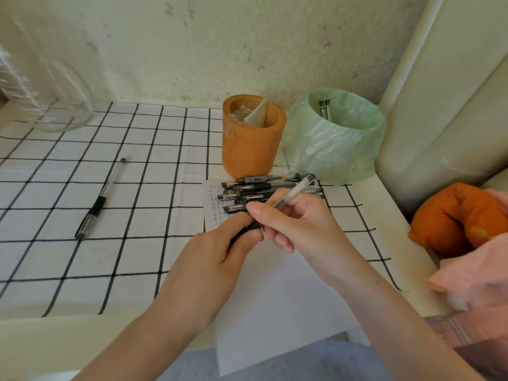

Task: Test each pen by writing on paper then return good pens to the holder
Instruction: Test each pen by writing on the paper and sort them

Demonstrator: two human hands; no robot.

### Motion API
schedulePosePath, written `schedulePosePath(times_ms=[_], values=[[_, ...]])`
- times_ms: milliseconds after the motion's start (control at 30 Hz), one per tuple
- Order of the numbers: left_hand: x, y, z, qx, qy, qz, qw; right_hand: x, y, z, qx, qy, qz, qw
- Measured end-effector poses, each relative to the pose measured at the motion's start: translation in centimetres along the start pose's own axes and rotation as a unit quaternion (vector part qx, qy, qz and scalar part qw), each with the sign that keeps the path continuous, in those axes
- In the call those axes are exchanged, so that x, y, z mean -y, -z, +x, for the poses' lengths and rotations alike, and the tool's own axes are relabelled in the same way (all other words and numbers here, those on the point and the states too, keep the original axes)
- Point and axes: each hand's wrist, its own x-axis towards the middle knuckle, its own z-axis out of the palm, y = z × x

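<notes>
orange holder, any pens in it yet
Empty of pens: the orange holder shows only crumpled clear wrap inside; the pen pile lies in front.

Home, not an office: counter (pixel 384 199) w/ b&w grid tablecloth (pixel 82 149) against pale floral wallpaper (pixel 192 50). Wooden pen holder (pixel 251 144), small bin lined w/ green plastic bag (pixel 335 144), orange cushion (pixel 450 215) & pink cloth (pixel 478 270) at right, glass jar (pixel 55 100) far left.
</notes>
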Motion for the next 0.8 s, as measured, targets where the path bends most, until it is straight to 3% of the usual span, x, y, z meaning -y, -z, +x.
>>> schedulePosePath(times_ms=[267,400,567,700,800], values=[[-0.8,0.4,0.1,0.012,0.016,-0.106,0.994,0.3,0.6,0.1,0.003,0.004,0.025,1.0],[0.2,0.4,0.0,0.004,-0.01,-0.036,0.999,0.2,0.7,0.1,-0.014,0.005,0.038,0.999],[1.4,0.8,-0.2,0.038,0.006,0.092,0.995,1.1,4.0,1.0,-0.107,0.002,0.109,0.988],[2.1,0.6,-0.2,0.067,-0.009,0.263,0.962,1.1,6.7,1.4,-0.126,-0.007,0.079,0.989],[2.3,0.3,-0.2,0.112,-0.013,0.315,0.942,-0.3,7.3,2.2,-0.188,-0.005,0.013,0.982]])
